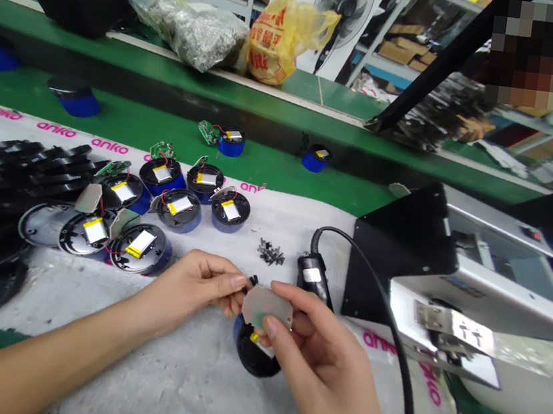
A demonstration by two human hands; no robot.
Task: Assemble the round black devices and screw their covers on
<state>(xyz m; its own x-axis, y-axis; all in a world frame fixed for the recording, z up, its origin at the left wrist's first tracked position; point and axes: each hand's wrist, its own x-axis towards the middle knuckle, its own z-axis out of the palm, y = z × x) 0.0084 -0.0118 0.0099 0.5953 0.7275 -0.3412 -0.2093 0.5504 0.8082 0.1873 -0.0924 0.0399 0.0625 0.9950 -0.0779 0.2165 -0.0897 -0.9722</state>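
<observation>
My right hand (323, 357) pinches a small pale circuit board (268, 308) between thumb and fingers, just above a round black-and-blue device base (252, 358) lying on the white sheet. My left hand (199, 285) is closed in a pinch on a tiny black part (250, 280) at the board's upper left corner. A little heap of the same small black parts (271, 253) lies just beyond my hands.
Several round bases with yellow-ended batteries (162, 210) sit at left, beside stacked black covers (1, 187). A black-and-silver machine (450, 269) stands at right, its black cable (392, 329) and tool (312, 275) near my right hand. Bags (198, 23) lie past the green belt (311, 171).
</observation>
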